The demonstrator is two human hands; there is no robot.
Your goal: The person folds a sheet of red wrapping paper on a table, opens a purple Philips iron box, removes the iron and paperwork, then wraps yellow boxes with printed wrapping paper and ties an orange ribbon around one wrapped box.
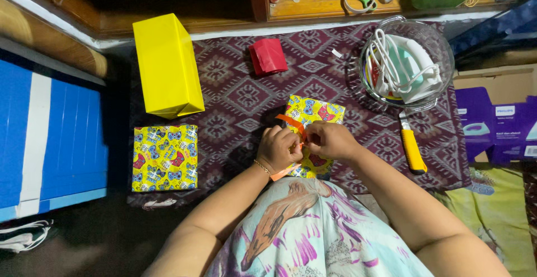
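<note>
A small box wrapped in yellow patterned paper (311,112) lies on the maroon patterned cloth (240,95) in front of me. An orange ribbon (291,123) runs over its top. My left hand (278,148) and my right hand (328,140) meet over the box, both pinching the ribbon. One ribbon end hangs down below my left wrist.
A larger flat parcel in the same paper (165,158) lies at the left, a plain yellow wrapped box (166,65) behind it. A red paper roll (268,56) lies farther back. A glass bowl (442,47) holds an iron. A yellow utility knife (413,150) lies at the right.
</note>
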